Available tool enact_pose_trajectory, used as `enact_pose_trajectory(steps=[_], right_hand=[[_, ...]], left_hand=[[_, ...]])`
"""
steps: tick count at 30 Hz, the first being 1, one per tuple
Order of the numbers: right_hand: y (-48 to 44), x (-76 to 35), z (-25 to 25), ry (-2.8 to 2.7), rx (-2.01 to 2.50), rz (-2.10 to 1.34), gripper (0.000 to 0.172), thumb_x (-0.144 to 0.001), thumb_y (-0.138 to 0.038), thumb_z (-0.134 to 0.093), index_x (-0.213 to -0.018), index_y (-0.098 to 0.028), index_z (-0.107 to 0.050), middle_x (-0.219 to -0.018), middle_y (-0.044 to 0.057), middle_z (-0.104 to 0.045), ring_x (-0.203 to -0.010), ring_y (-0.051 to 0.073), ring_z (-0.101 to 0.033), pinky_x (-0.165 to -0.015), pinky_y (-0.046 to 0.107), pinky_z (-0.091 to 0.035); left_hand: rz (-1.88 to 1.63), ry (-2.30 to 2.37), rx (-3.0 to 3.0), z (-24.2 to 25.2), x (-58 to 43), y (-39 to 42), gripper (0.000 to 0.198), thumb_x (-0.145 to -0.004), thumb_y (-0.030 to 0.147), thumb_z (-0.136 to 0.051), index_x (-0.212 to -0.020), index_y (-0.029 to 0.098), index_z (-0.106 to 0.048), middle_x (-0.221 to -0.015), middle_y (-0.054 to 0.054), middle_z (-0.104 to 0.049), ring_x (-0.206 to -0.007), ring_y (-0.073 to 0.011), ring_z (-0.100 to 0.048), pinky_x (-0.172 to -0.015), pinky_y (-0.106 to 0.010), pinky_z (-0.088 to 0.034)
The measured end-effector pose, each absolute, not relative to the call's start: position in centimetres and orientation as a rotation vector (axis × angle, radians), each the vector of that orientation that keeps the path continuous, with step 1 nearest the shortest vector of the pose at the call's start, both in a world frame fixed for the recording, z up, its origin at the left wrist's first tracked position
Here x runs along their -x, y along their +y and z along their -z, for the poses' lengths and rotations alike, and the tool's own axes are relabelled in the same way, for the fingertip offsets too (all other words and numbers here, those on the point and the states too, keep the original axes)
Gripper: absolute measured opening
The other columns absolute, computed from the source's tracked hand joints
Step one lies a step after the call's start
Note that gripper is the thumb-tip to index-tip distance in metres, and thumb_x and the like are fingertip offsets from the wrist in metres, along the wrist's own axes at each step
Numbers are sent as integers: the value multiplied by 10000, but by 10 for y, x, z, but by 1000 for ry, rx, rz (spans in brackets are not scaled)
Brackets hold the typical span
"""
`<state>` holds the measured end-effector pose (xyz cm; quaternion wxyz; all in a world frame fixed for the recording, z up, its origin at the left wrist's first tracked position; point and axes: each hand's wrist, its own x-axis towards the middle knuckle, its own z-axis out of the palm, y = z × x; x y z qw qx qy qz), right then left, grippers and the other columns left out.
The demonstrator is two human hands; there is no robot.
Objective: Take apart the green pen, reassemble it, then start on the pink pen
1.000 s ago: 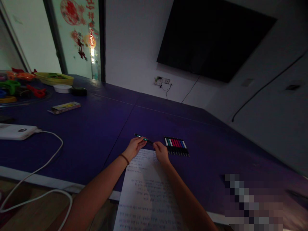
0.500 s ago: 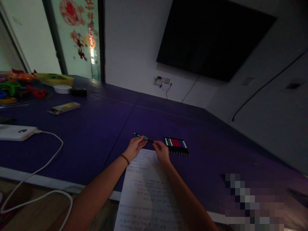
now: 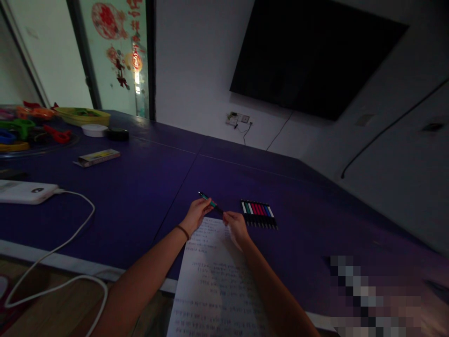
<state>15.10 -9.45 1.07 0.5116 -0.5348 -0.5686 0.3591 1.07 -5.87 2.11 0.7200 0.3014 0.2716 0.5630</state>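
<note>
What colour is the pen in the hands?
The pen is green and black, best seen in the head view.

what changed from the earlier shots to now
The pen now slants more steeply in view, as the right hand has shifted slightly toward the person. Nothing was let go: the left hand keeps its hold, and the row of pens and the paper stayed put.

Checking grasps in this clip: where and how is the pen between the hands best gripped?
Probably pinch the slim, slanting pen across its exposed end, from the far left: that end juts past the left hand; the right hand is at the other.
</note>
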Motion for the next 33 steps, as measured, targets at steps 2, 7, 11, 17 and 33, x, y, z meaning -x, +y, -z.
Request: enact_pose_trajectory(steps=[2,7,11,17,33], right_hand=[[-97,-149,-16,-1308,1254,-975,323,-651,-405,-508,-430,-174,-453,-391,-36,-367,-405,93,-320,-440,231,-245],[-101,-145,-23,-1485,1256,-844,287,-669,-381,-477,-475,-170,-484,-438,-15,-438,-457,108,-396,-464,224,-285],[-102,-144,-16,-1702,1343,-680,282,-682,-376,-485,-489,-171,-463,-442,-35,-402,-451,93,-362,-446,211,-252],[-100,-143,-10,-1735,1398,-616,366,-690,-440,-486,-448,-170,-433,-405,-42,-363,-410,79,-321,-413,209,-226],[-104,-142,-20,-1429,1141,-1341,458,-650,-552,-556,-489,-125,-589,-445,34,-538,-425,116,-488,-468,236,-377]], left_hand=[[-1236,592,-677,-22,-11,-60,205,-574,280,-705,-589,108,-595,-637,-20,-596,-608,-67,-539,-615,-175,-422],[-1240,583,-677,-21,-13,-61,231,-578,315,-698,-608,108,-602,-642,-28,-588,-596,-68,-529,-541,-160,-392],[-1244,600,-709,-19,-14,-59,243,-579,334,-693,-609,109,-606,-636,-26,-582,-587,-65,-520,-523,-155,-374],[-1169,576,-769,-17,-15,-60,208,-568,273,-705,-674,111,-629,-702,-41,-609,-611,-70,-531,-545,-163,-376],[-1000,451,-774,-23,-13,-67,190,-649,204,-649,-803,96,-621,-705,-70,-615,-637,-118,-572,-620,-230,-444]])
